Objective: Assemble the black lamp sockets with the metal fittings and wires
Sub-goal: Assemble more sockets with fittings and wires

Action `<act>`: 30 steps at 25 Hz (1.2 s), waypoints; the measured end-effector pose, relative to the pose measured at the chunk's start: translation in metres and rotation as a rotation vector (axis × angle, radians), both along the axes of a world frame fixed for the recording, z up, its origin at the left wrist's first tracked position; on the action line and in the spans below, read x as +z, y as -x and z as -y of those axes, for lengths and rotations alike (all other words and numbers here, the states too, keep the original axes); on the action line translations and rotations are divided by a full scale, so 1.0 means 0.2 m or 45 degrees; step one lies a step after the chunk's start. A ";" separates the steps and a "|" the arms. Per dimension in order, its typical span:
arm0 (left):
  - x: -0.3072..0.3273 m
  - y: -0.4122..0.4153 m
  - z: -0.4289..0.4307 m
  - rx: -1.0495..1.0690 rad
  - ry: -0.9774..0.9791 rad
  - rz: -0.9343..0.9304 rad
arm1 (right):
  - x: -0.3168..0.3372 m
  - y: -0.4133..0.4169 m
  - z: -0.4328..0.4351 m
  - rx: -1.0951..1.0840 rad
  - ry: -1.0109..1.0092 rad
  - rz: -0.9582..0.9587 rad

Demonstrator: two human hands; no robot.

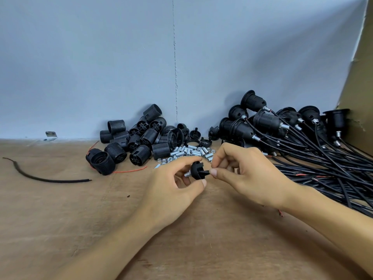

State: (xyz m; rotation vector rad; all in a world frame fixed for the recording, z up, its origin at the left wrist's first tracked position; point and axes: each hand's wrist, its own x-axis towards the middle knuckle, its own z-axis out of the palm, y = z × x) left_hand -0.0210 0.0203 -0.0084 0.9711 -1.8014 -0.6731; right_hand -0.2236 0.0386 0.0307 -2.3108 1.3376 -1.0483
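Your left hand point(173, 184) comes in from the lower left on a bare forearm, palm turned to the right. It pinches a black socket cap point(196, 168) between the curled forefinger above and the thumb below, with the other fingers tucked underneath. Your right hand point(248, 174) reaches in from the lower right, back of the hand up, its thumb and forefinger pinching the black wire end point(205, 172) at the cap. The fingertips of the two hands nearly meet.

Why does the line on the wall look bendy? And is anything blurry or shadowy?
Head view: the wide lens likely bends the wall seam and leans the cardboard; soft even light, faint shadows behind the finished sockets; the left hand pinching the socket cap and the right hand pinching the wire end look sharp.
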 end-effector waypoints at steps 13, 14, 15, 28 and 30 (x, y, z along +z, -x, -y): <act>-0.01 0.00 0.00 -0.046 -0.078 -0.005 | -0.02 -0.01 0.00 -0.065 0.071 -0.084; -0.02 0.00 0.01 -0.027 -0.095 -0.066 | -0.02 -0.01 0.00 -0.118 0.075 -0.101; -0.02 0.00 0.01 -0.019 -0.094 -0.117 | -0.01 -0.01 0.00 -0.198 0.068 -0.128; -0.02 0.03 0.00 0.035 0.030 -0.134 | 0.00 -0.04 0.01 -0.270 -0.017 0.196; -0.02 0.01 0.03 0.141 -0.016 -0.284 | 0.02 0.00 0.01 -0.346 -0.054 0.056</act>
